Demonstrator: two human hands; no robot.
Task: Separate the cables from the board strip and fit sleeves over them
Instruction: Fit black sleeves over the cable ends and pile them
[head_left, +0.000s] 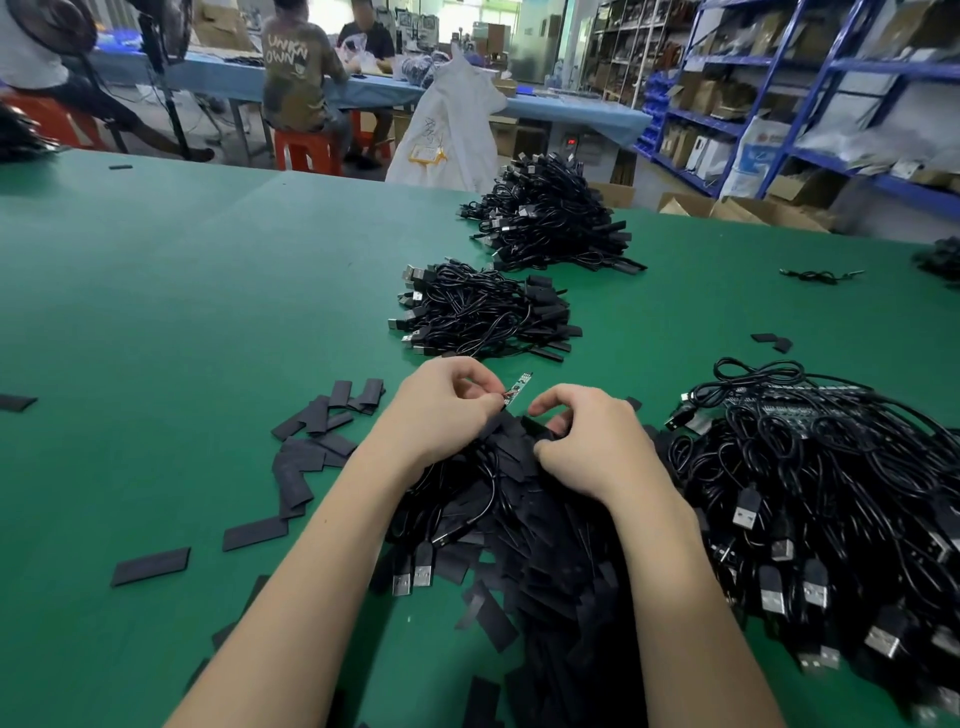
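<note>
My left hand (447, 402): fingers curled, thumb and fingertips pinching the near end of a small green circuit board (518, 387) where red wires meet it; the board juts out past my fingers toward the far side of the table
My right hand (592, 441): fingers curled down over a flat black sleeve (511, 441) on top of the heap; thumb and forefinger bent toward each other just beside the board; whether they actually grip the sleeve, I cannot tell
Sleeves: a dark heap of flat black sleeves (550, 571) under and between my wrists, with USB cables mixed in; loose ones (306, 457) scattered to my left on the green table (156, 312)
Cables waiting: a big tangle of black USB cables (810, 493) to my right, plugs facing me; a dark board strip (800, 400) lies on top at its far edge
Cables beyond: two separate piles ahead of my hands, the nearer pile (483, 312) just past the board, the farther pile (550, 218) behind it; both show sleeved ends and USB plugs
</note>
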